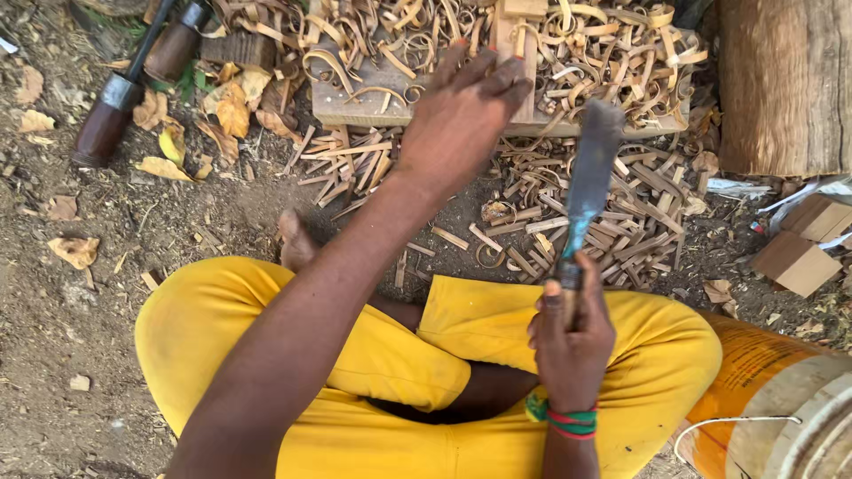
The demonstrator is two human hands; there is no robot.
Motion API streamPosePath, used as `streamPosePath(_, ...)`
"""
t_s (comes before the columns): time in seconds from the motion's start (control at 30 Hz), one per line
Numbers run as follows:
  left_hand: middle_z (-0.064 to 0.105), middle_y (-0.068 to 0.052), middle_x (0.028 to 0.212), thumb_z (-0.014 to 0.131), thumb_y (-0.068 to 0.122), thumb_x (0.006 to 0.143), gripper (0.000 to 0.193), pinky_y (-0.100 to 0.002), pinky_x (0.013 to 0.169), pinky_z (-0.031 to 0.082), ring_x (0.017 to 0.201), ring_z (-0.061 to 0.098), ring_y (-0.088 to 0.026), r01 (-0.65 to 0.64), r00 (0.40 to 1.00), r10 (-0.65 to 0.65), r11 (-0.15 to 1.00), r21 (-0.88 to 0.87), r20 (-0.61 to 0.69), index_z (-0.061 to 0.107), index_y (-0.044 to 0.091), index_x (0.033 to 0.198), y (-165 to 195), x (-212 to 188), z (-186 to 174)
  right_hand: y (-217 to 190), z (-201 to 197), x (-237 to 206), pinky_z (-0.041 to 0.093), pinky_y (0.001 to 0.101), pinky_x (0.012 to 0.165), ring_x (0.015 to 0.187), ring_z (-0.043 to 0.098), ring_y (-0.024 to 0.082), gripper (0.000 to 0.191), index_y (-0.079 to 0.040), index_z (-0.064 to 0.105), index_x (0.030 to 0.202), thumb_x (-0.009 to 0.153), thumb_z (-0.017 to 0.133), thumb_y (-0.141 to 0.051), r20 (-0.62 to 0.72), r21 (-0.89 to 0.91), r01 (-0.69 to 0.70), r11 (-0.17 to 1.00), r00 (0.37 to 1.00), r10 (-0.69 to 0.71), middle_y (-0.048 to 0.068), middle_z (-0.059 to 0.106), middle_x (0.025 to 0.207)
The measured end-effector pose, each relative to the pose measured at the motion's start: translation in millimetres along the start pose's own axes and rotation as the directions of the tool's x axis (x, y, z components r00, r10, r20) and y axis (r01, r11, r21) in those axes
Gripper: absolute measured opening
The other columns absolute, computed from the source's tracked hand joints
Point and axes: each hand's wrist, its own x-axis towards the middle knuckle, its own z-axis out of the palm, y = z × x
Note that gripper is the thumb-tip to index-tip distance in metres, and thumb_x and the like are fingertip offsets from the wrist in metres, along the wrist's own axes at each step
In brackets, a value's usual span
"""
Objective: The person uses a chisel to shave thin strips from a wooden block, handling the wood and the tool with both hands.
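Observation:
My left hand [461, 115] reaches forward over a flat wooden board [355, 105] and its fingertips touch a small upright wooden piece [513, 35] on the board. My right hand [572, 333] grips the handle of a broad flat-bladed knife [588, 182], blade pointing away from me over the ground. I sit cross-legged in yellow trousers [355, 372], with a bare foot [295, 241] showing in front of my knee.
Curled wood shavings and split sticks [612, 222] cover the board and the dirt. A log [785, 84] stands at top right, small wood blocks [799, 257] at right, an orange container [763, 399] at lower right, and dark-handled tools [115, 111] at top left.

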Motion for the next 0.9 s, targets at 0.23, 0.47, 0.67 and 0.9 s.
streamPosePath(0.23,0.066,-0.014,0.136,0.070,0.003,0.089,0.038,-0.043,0.123,0.036,0.128,0.064,-0.025,-0.072,0.995,0.075,0.997,0.039,-0.063,0.067,0.007,0.127,-7,-5,8,25,7,0,0.043,0.0225,0.049,0.056,0.050,0.003,0.049,-0.001,0.056,0.145,0.101,0.066,-0.018,0.030,-0.074,0.017,0.997,0.999,-0.014,-0.004,0.055,0.070)
streamPosePath(0.47,0.075,-0.014,0.098,0.070,0.001,0.094,0.007,-0.042,0.092,0.058,0.090,0.074,-0.027,0.096,0.990,-0.112,0.980,-0.174,-0.086,0.074,0.004,0.098,6,-2,-2,26,9,2,0.043,0.0225,0.049,0.056,0.050,0.003,0.047,0.000,0.057,0.144,0.101,0.066,-0.017,0.035,-0.058,0.019,0.998,0.999,-0.017,-0.004,0.056,0.071)
streamPosePath(0.67,0.072,-0.014,0.079,0.075,0.001,0.081,0.005,-0.045,0.064,0.060,0.071,0.069,-0.027,0.221,0.925,-0.295,0.930,-0.292,-0.240,0.072,0.005,0.082,1,-10,-24,28,8,3,0.042,0.0221,0.049,0.057,0.049,0.002,0.047,-0.001,0.056,0.145,0.101,0.066,-0.015,0.018,-0.014,0.015,1.000,1.000,-0.015,-0.005,0.055,0.071)
streamPosePath(0.9,0.074,-0.014,0.085,0.072,-0.002,0.095,0.009,-0.028,0.047,0.055,0.062,0.066,-0.017,0.215,0.919,-0.277,0.949,-0.231,-0.282,0.077,0.002,0.101,-16,-30,-50,28,7,5,0.040,0.0225,0.051,0.059,0.047,0.002,0.045,-0.002,0.059,0.144,0.102,0.067,-0.015,0.013,-0.091,0.040,0.995,0.999,-0.039,-0.004,0.052,0.070)
